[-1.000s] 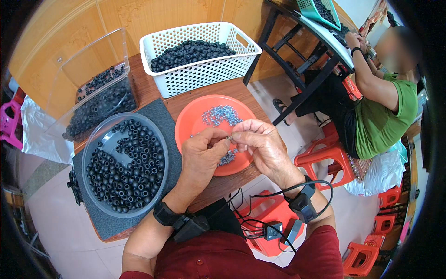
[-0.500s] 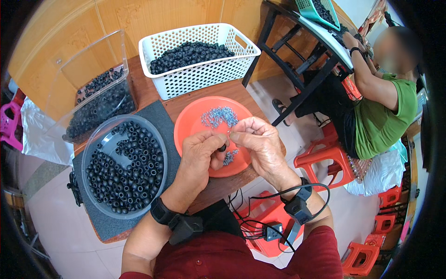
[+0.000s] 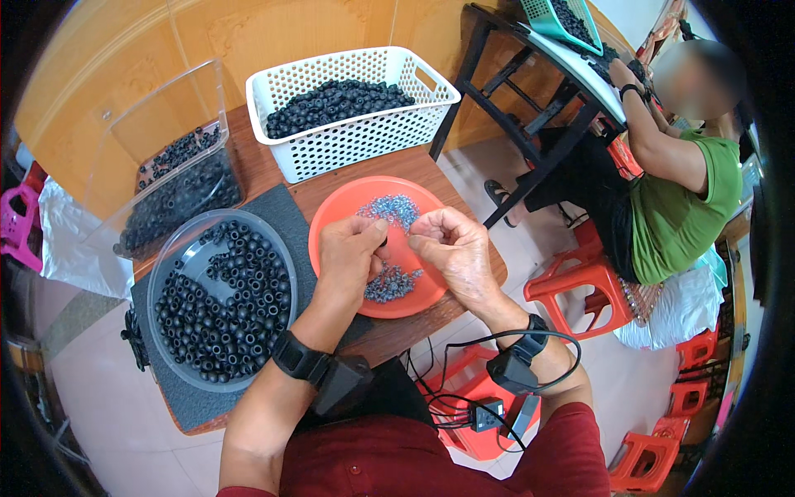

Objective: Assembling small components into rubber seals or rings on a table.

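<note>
Over the orange plate [image 3: 331,209], both hands are held apart, with a small gap between their fingertips. My left hand [image 3: 348,257] is closed, thumb against forefinger, on a small black part; only a dark bit shows at the fingers. My right hand [image 3: 460,253] is pinched just to the right; whatever its fingertips hold is too small or hidden to make out. On the plate lie two heaps of tiny shiny silver-blue pieces [image 3: 402,209], one behind the hands and one in front. Left of the plate stands a round clear tub [image 3: 155,273] of hollow black parts [image 3: 248,331].
A white perforated basket [image 3: 356,159] of black parts stands at the back of the wooden table [image 3: 331,170]. A clear box [image 3: 178,87] holds more at back left. Cables and a red stool [image 3: 472,377] are below. At right, a co-worker in green [image 3: 687,199] works at another table.
My hands have moved apart; the left shifted slightly left and up. More of the front heap of silver-blue pieces now shows. The whole view has shifted slightly.
</note>
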Demonstrator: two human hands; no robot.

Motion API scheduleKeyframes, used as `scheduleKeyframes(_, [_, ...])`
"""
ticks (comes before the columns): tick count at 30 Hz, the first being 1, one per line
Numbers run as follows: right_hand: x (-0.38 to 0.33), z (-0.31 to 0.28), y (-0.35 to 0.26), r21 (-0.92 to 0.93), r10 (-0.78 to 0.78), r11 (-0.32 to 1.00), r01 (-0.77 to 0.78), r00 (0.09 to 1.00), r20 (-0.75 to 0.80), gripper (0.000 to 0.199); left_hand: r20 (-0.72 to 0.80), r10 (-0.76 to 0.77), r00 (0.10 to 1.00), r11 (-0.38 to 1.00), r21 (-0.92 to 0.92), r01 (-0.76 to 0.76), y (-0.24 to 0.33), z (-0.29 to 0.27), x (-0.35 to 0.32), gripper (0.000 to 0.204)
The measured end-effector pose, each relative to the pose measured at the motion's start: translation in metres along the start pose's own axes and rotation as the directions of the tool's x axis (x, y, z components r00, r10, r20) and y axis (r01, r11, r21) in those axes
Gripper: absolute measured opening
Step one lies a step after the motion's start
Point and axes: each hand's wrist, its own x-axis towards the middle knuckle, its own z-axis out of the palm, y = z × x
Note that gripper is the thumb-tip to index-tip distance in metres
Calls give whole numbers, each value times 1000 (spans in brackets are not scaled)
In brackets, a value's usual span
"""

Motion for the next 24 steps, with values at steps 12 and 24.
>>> scheduleKeyframes(12, [-35,14,-35,75,-20,997,7,983,182,10,123,44,991,958,-288,-7,1,-17,-50,21])
scheduleKeyframes(24, [-50,27,-45,127,-47,992,18,973,227,8,129,173,976,964,-226,-141,-5,-21,-74,20])
